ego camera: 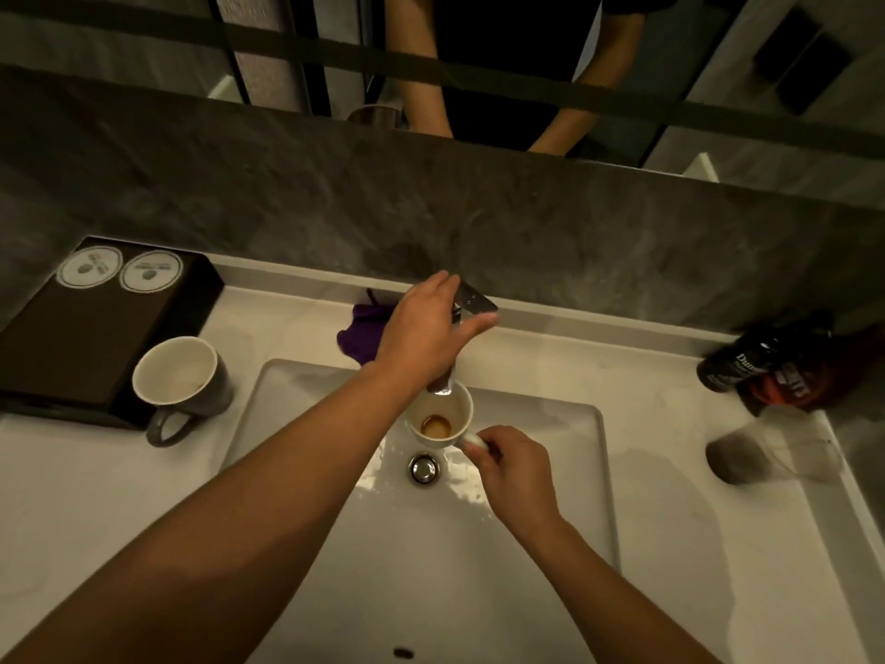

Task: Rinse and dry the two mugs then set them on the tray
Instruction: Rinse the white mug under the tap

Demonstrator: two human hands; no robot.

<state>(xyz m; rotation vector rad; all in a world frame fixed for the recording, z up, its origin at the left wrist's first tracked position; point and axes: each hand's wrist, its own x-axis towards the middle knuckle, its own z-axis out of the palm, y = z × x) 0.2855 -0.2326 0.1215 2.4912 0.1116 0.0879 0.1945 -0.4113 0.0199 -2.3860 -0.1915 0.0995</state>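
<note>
While the right hand (517, 476) pinches the handle of the white mug (438, 416) between curled fingers and thumb, the mug hangs upright over the middle of the white basin (306, 496), its mouth right under the tip of the faucet spout (441, 383). A brown ring of dregs lies in its bottom. Just near of it sits the chrome drain plug (424, 468), with wet patches shining on the basin floor around it.

The left hand (421, 328) reaches across to the far side of the basin and lies on the faucet lever (476, 299). Its fingers are nearly straight over the lever and the thumb stretches out beneath it, not curled round it.

The grey mug (179, 376) stands upright on the white countertop (119, 496) to the left of the basin, handle pointing near, right against the near right corner of the dark tray (86, 347). Two round white printed discs (151, 271) lie side by side at the far end of the tray.

A purple cloth (364, 328) is bunched on the counter behind the basin, just left of the faucet. At the far right stand dark bottles (766, 366), and near of them a blurred glass tumbler (771, 452).
</note>
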